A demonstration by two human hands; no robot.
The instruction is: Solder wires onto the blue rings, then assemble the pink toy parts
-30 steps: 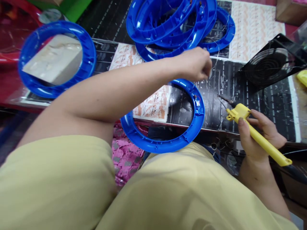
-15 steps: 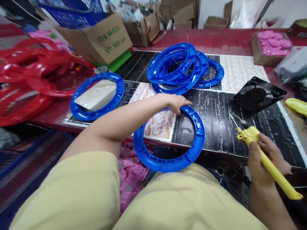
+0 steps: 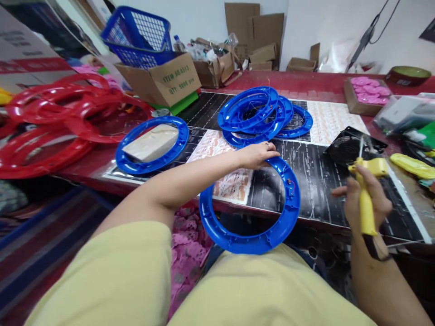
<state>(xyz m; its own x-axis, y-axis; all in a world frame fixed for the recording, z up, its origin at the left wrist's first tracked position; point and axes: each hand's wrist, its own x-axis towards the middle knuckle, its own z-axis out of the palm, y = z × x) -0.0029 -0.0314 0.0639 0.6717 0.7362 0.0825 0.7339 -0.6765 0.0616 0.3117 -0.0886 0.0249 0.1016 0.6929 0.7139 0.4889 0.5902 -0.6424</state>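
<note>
Blue ring [image 3: 251,244] — ring pile [image 3: 238,125] and fan [image 3: 343,148] beyond

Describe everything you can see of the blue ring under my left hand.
The ring is glossy and plastic-looking, its ribbed, pegged face up and its centre open. A small part with thin reddish wires sits on its right side. No break shows. Its far side is over the bench; its near side juts past the edge toward the yellow shirt. Your left hand holds and partly hides the far rim.

Glossy blue plastic ring [image 3: 249,243] — ribbed inside, shiny red plastic rings [image 3: 50,106], matt brown cardboard box [image 3: 170,79]
</note>
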